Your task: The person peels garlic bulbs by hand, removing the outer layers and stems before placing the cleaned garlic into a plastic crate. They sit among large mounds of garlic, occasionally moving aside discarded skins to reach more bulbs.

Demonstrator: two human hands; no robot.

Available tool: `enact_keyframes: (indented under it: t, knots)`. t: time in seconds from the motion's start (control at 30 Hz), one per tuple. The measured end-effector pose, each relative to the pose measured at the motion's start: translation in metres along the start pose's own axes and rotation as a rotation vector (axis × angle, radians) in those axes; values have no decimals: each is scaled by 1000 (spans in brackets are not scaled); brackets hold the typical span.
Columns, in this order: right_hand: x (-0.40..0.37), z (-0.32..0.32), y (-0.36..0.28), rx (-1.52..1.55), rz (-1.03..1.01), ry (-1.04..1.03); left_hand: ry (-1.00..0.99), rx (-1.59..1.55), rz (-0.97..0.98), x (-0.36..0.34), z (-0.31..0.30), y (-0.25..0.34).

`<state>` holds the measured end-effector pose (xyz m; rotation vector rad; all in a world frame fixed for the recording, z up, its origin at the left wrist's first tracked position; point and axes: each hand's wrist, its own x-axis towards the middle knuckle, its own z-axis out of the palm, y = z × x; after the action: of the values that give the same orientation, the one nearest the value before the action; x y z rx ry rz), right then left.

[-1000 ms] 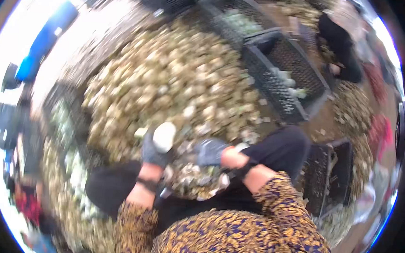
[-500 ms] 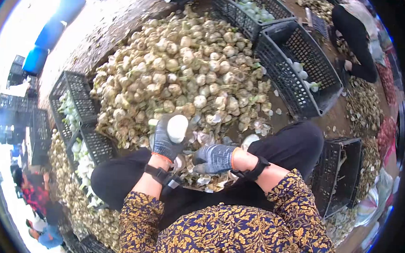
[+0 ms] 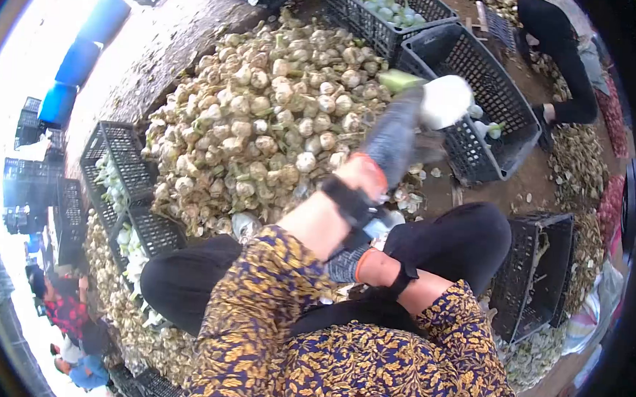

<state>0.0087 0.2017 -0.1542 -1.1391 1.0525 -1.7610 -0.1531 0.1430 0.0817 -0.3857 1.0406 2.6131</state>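
Note:
My left hand, in a grey glove with an orange cuff, is stretched across to the right and closed around a peeled white garlic bulb with a pale green stem. Motion blurs both the hand and the bulb. They are over the near left edge of a black crate that holds a few white bulbs. My right hand, gloved too, is low in front of my lap. My left wrist covers its fingers, so what it holds is hidden.
A large heap of unpeeled garlic lies ahead. Another crate with peeled bulbs stands at the back, and crates of bulbs stand at left. A crate is by my right knee. Another person's leg is at upper right.
My left hand has swung from above my lap up and right to the crate, carrying the garlic bulb. My right hand stays near my lap, now partly covered by my left arm.

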Motion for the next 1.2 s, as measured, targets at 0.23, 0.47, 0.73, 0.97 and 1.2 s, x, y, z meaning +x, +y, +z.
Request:
enact_keyframes:
  t: [0.23,0.47,0.73,0.97,1.2]
  knots:
    - [54,6,-132,-994,397,-277,224,1022,213,-4,-96,-31]
    - [77,5,-156,-1031,534,-201,1077,1549,292,-31,-265,-16]
    - [87,3,-144,-1011,624,-214,943,1904,-192,-17,-295,14]
    - [96,-12,-144,-1147,638,-388,1033,1403,252,-35,-292,23]
    - [115,-33,-141,-608,397,523,764,605,312,-89,-169,18]
